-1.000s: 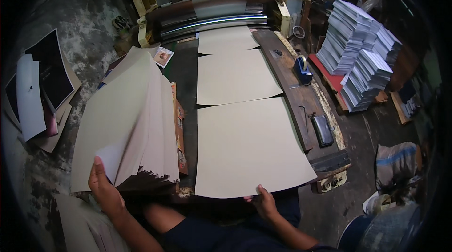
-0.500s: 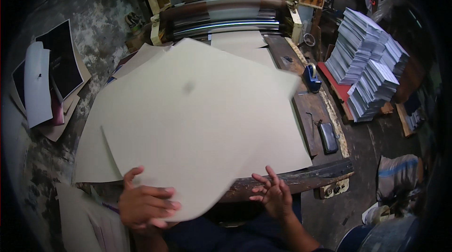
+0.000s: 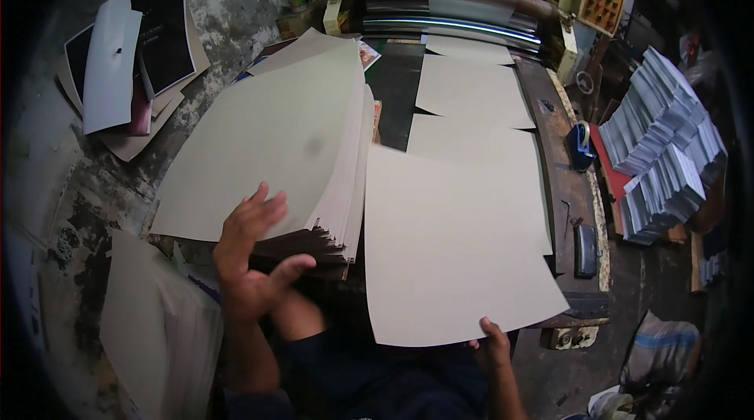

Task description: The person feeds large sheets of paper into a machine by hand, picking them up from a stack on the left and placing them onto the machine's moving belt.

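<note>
Right fingers (image 3: 496, 341) pinched the near edge of a cream sheet (image 3: 459, 243) on the feed bed at 5 o'clock, while the left hand (image 3: 253, 255), fingers spread, rested on the stack (image 3: 271, 153) at 9; a skewed feed looked possible.

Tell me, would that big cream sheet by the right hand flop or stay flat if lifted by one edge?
The sheet would probably sag: it looks thin and wide, and its near edge already bows where the right hand touches it. It is likely light for its size. It may also slide easily, since it overlaps another smooth sheet on the feed table.
</note>
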{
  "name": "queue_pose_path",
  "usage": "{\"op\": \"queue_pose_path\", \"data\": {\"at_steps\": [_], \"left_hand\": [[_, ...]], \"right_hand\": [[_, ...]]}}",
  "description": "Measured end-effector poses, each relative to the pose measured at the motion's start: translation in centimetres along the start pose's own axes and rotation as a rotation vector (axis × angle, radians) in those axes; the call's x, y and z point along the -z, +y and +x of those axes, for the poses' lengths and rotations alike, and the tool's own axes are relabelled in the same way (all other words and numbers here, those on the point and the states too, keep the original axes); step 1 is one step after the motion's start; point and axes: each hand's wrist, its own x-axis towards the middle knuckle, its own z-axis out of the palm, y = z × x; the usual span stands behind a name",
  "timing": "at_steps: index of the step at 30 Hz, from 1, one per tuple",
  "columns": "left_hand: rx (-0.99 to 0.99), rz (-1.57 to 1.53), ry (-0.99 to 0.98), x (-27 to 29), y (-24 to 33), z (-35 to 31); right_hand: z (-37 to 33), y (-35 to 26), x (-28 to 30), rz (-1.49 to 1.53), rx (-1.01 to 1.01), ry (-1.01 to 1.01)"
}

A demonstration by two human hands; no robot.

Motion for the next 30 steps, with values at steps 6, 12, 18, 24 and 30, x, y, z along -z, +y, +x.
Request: {"op": "queue_pose_path", "data": {"at_steps": [6, 12, 18, 24, 30], "left_hand": [[0.102, 0.036, 0.061, -1.8, -0.9, -0.5], [0.265, 0.037, 0.195, -3.3, -0.2, -0.7], [0.663, -0.385, 0.208, -3.5, -2.4, 1.7], [0.692, -0.448, 0.193, -3.1, -3.0, 2.2], [0.486, -0.1, 0.273, -3.4, -0.3, 0.5]], "right_hand": [[-1.6, 3.1, 1.7, -0.22, -0.086, 0.047], [-3.1, 3.8, 1.5, -0.275, -0.088, 0.067], [-3.4, 4.4, 0.9, -0.257, -0.113, 0.111], [-3.8, 5.3, 1.3, -0.22, -0.151, 0.065], [-3.7, 5.0, 1.3, -0.219, -0.124, -0.03]]}}
